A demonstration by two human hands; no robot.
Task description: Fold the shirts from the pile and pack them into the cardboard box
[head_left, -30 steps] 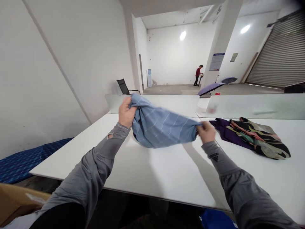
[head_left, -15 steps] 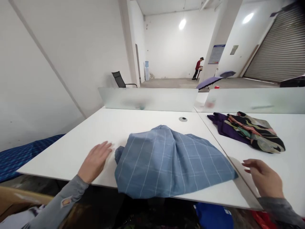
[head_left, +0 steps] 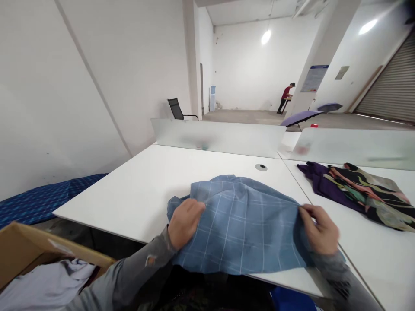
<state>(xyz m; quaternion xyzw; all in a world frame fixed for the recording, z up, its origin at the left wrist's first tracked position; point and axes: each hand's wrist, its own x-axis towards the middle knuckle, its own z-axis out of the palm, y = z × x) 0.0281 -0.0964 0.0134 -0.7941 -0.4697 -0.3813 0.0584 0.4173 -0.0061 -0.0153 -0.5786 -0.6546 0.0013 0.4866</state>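
Observation:
A blue cloth with white grid lines lies bunched on the white table, its lower part hanging over the front edge. My left hand is closed at the cloth's left side, with fingers curled on the fabric. On the other side, my right hand pinches the cloth's right edge between thumb and fingers and lifts it slightly. Whether the cloth is a garment or a plain sheet cannot be told from its folds.
A purple garment and a patterned black-and-beige cloth lie at the right. Frosted dividers line the table's back. A cardboard box with clothes stands lower left. A person in red stands far off.
Both hands have moved inward from beside the cloth and closed on its left and right sides. The cloth's right edge is now raised. The view has swung left.

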